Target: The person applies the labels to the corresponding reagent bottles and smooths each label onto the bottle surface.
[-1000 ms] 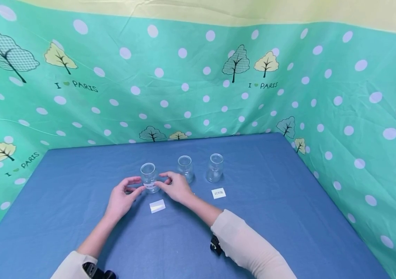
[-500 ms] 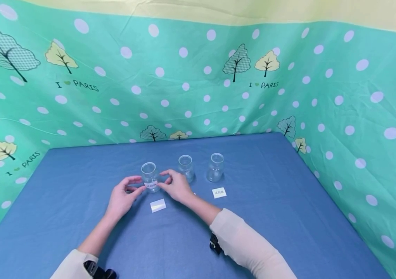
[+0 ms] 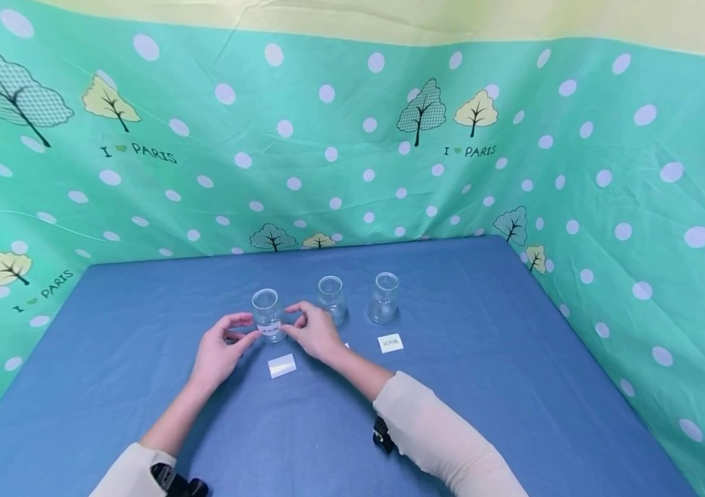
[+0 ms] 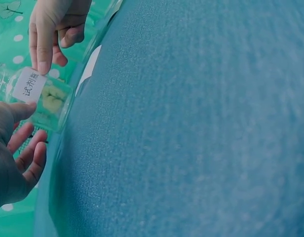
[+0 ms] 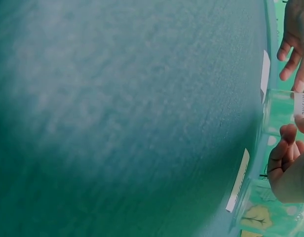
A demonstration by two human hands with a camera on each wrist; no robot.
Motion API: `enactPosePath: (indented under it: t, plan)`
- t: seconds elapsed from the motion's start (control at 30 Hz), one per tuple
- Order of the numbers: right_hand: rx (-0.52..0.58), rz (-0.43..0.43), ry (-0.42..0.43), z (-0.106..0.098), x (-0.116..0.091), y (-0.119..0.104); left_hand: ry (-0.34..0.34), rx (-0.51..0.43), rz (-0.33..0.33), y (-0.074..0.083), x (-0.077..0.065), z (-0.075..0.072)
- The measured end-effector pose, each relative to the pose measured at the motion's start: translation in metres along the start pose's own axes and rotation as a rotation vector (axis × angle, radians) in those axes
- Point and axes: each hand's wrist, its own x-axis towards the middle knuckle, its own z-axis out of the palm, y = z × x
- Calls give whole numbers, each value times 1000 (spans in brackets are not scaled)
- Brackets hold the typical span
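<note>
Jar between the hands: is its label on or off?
On: the white label lies against the glass jar, left hand and right hand both touching it. Whether it is fully stuck, I cannot tell.

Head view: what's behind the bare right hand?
The middle clear glass jar: its rim and right side show; the right hand covers its lower left. Just past the hand, a sliver of white paper card shows; the rest is hidden.

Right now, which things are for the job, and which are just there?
Probably for the job:
left hand
right hand
labelled jar
middle jar
right jar
written label

Probably just there:
shiny white slip
dotted curtain
blue tablecloth
</note>
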Motion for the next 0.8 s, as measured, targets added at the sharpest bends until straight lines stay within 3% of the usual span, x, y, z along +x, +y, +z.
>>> enactPosePath:
  t: [0.37,0.8]
  plan:
    - [-2,5,-28,-3,0,-1,-12,12,-27,1,-1,-1]
    - [-6,6,-58,-7,-2,-5,-45,15,-10,0,-1,-4]
